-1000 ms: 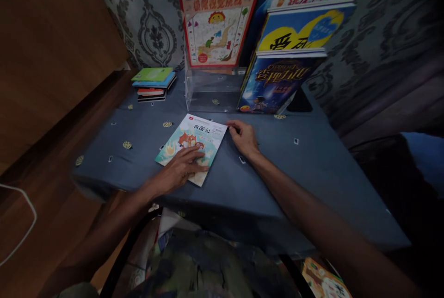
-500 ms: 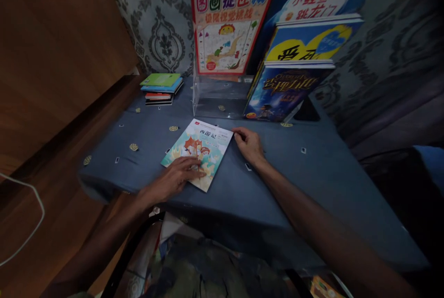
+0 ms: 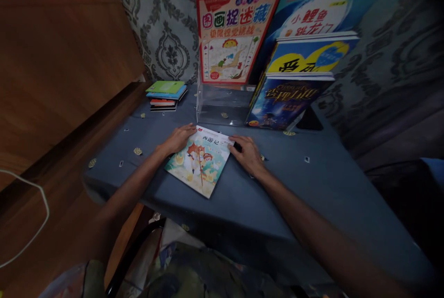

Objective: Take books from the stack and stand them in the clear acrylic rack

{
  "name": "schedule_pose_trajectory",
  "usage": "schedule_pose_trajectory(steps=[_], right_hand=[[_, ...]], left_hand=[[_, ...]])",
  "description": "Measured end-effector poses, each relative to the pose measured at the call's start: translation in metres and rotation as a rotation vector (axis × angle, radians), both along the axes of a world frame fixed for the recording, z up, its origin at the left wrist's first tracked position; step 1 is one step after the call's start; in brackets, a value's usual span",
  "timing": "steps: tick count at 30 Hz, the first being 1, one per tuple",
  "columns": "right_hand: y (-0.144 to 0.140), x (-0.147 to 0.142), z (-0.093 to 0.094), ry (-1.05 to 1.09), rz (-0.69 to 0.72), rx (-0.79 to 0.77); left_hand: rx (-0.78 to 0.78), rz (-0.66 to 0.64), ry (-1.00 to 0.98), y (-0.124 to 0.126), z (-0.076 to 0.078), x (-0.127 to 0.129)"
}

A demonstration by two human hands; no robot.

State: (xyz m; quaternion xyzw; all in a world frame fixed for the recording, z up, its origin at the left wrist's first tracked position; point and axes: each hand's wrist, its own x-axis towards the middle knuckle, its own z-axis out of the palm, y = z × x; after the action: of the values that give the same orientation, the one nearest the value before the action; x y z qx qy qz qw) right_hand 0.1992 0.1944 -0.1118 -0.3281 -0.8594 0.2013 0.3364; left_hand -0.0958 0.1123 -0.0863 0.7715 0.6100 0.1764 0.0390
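Observation:
A thin picture book [image 3: 201,161] with a teal and orange cover lies face up on the blue-grey tablecloth, slightly turned. At its upper left corner is my left hand [image 3: 178,140], its fingers closed along the edge. My right hand [image 3: 246,152] pinches the upper right corner, thumb over the cover and the other fingers at the edge. What the fingers do under the book is hidden.
Behind the book stands a clear acrylic rack [image 3: 222,106]. A red-framed book [image 3: 239,34] and a dark blue book [image 3: 287,99] stand upright there among others. To the left is a small stack of books [image 3: 165,94]. The tablecloth's front edge [image 3: 222,228] faces me.
My left hand has left the lower part of the cover and moved up to the upper left corner. My right hand has closed in on the upper right corner. The view has tilted up slightly.

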Motion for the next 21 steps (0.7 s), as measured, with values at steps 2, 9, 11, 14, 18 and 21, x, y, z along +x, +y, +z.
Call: schedule_pose_trajectory(steps=[2,9,11,14,18,21], right_hand=[[0.0,0.0,-0.002,-0.013,0.0,0.006],[-0.002,0.001,0.0,-0.035,-0.006,-0.015],[-0.002,0.001,0.0,-0.035,-0.004,-0.016],[-0.002,0.001,0.0,-0.038,-0.003,-0.019],[-0.002,0.0,0.0,-0.038,-0.01,-0.024],[-0.002,0.0,0.001,-0.036,-0.001,-0.029]], left_hand=[[0.027,-0.014,-0.013,-0.011,0.001,-0.003],[0.027,-0.008,0.03,-0.082,0.016,-0.003],[0.05,-0.013,0.027,-0.104,0.017,-0.001],[0.117,0.002,0.006,-0.135,0.012,0.002],[0.197,0.05,-0.027,-0.166,0.002,0.006],[0.209,0.087,-0.029,-0.177,-0.001,0.01]])
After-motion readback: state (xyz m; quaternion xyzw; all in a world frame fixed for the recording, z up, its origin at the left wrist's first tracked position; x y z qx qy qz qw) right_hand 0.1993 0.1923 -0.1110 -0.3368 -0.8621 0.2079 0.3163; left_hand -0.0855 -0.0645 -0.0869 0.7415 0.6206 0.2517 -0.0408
